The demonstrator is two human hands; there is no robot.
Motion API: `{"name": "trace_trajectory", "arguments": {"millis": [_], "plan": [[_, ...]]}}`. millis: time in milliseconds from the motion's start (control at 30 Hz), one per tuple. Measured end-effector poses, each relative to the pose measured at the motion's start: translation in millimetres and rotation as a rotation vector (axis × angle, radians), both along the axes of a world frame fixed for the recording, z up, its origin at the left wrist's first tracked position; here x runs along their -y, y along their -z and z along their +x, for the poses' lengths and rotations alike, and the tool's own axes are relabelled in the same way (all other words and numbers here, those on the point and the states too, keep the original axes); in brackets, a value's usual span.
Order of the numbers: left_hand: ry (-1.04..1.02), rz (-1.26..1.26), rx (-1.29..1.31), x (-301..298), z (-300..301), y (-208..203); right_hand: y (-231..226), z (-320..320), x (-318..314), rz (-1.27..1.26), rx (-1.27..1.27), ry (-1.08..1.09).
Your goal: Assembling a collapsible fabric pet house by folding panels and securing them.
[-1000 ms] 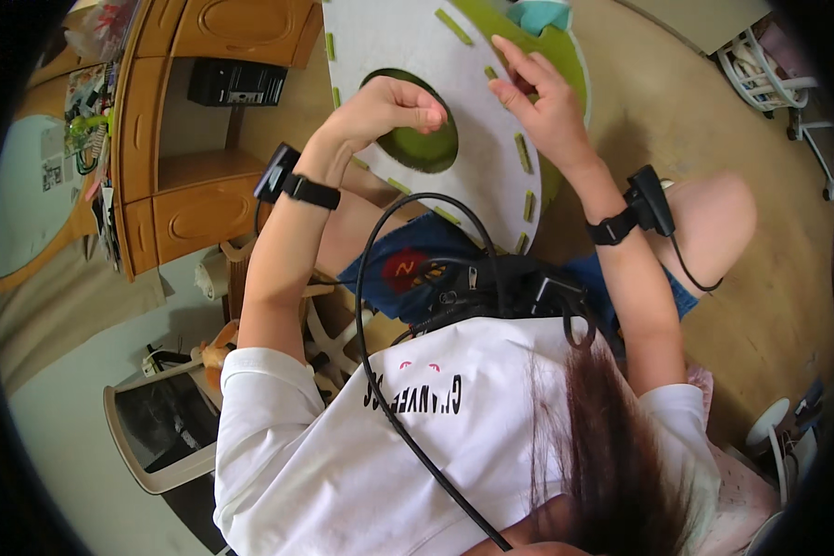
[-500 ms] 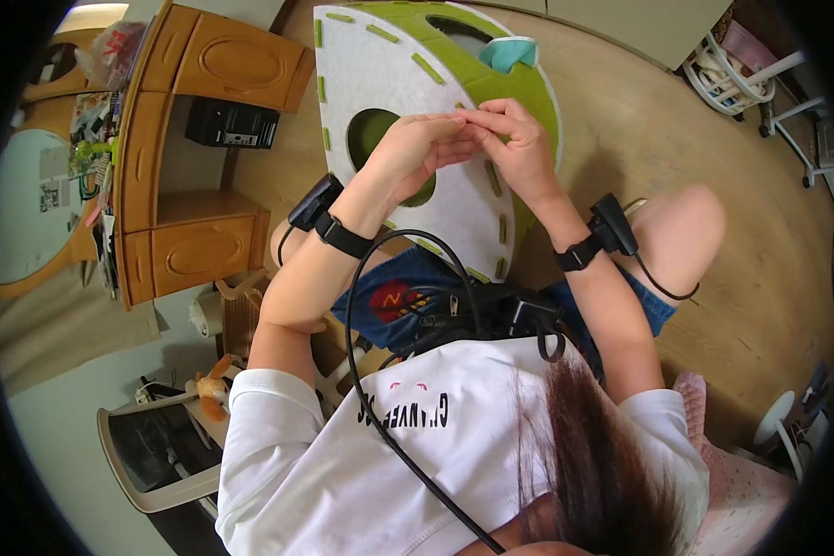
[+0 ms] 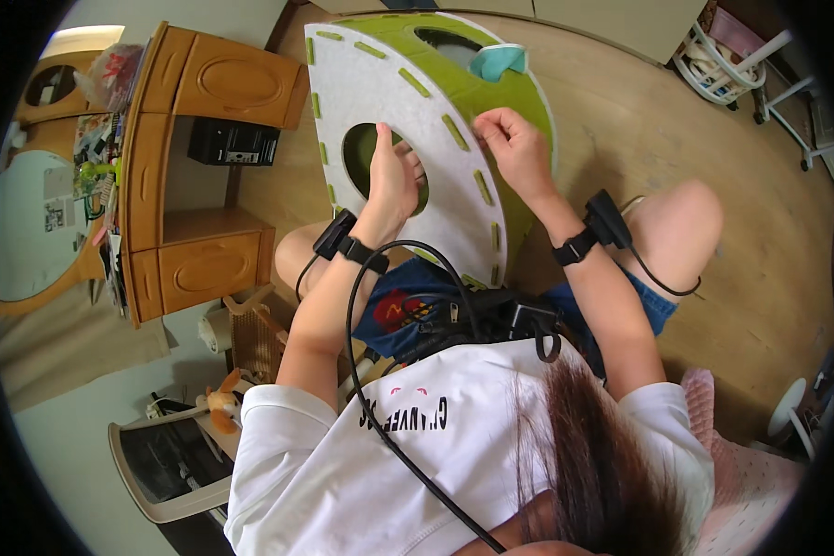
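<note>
In front of me stands a felt pet house with a white curved panel (image 3: 431, 176) and a green side (image 3: 528, 97). Green tabs (image 3: 455, 132) poke through slots along the seam. My left hand (image 3: 398, 176) is open, thumb up, in front of the round hole (image 3: 359, 153) in the white panel; its fingertips reach over the hole's right part. Beside the seam, over the green side, my right hand (image 3: 516, 153) is closed in a pinch. What its fingertips hold, if anything, is too small to make out. A teal cup-shaped piece (image 3: 499, 63) sits at the upper opening.
A wooden desk (image 3: 236, 79) with a black computer case (image 3: 232, 141) stands at the left. My bent knees flank the pet house. A white wheeled rack (image 3: 727, 74) is at the far right. A black cable (image 3: 349, 343) loops across my shirt.
My hands, together above the white panel before, have parted. The left has come down to the round hole; the right has shifted slightly down, still pinched. The pet house sits slightly lower in view.
</note>
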State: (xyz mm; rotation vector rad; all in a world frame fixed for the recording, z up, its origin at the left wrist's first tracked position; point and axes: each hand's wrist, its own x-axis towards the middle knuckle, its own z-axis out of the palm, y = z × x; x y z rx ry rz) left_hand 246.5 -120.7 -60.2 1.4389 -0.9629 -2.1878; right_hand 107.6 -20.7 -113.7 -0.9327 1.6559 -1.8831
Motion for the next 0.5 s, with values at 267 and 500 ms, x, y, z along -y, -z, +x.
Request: {"name": "trace_trajectory", "arguments": {"millis": [267,500], "plan": [[-0.53,-0.456,0.131,29.4,-52.5,21.4,73.3,-134.1,-40.6,0.782,-0.499,0.88],[-0.425,-0.399,-0.282,32.7,-43.5,-2.0,64.5,-149.0,-41.6,0.951,-0.548,1.088]]}}
